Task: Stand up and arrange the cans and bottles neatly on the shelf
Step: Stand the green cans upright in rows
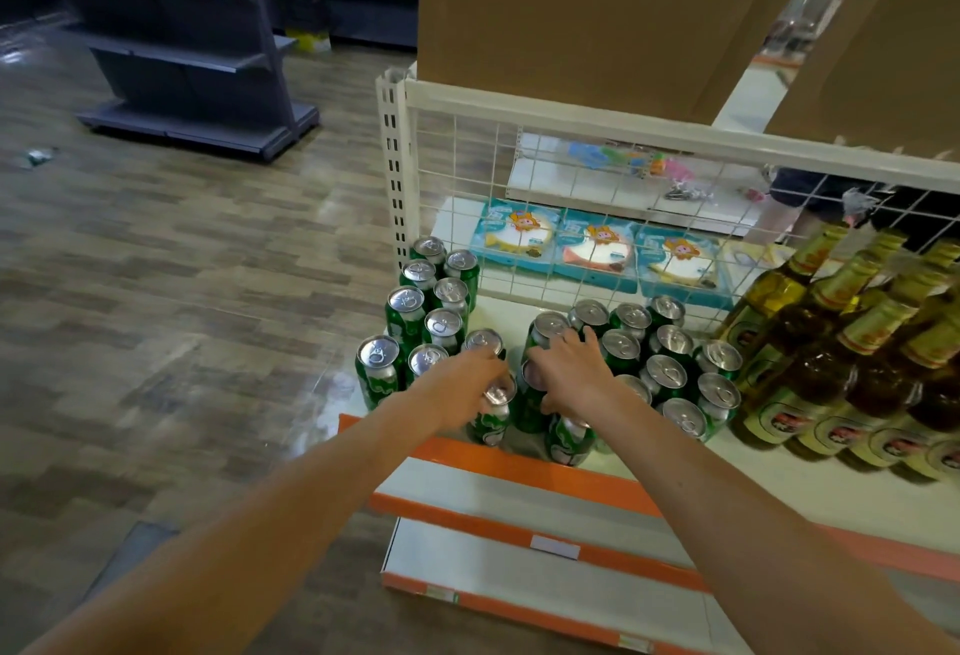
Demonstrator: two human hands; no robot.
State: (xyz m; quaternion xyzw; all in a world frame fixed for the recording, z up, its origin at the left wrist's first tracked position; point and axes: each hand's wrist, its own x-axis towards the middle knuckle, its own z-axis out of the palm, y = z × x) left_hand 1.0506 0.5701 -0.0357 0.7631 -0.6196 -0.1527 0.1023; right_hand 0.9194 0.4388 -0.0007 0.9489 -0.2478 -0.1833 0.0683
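Observation:
Several green cans stand upright on the white shelf with an orange front edge. One group of cans runs along the shelf's left end, another group of cans stands in the middle. My left hand grips a green can near the front edge, its fingers curled round the can's top. My right hand lies over the tops of cans beside it, fingers spread; whether it grips one is hidden. Several amber bottles with gold necks stand in rows at the right.
A white wire grid backs the shelf, with blue packages behind it. Large cardboard boxes sit above. Lower shelves with orange edges jut out below. A dark shelving unit stands on the wooden floor at the left.

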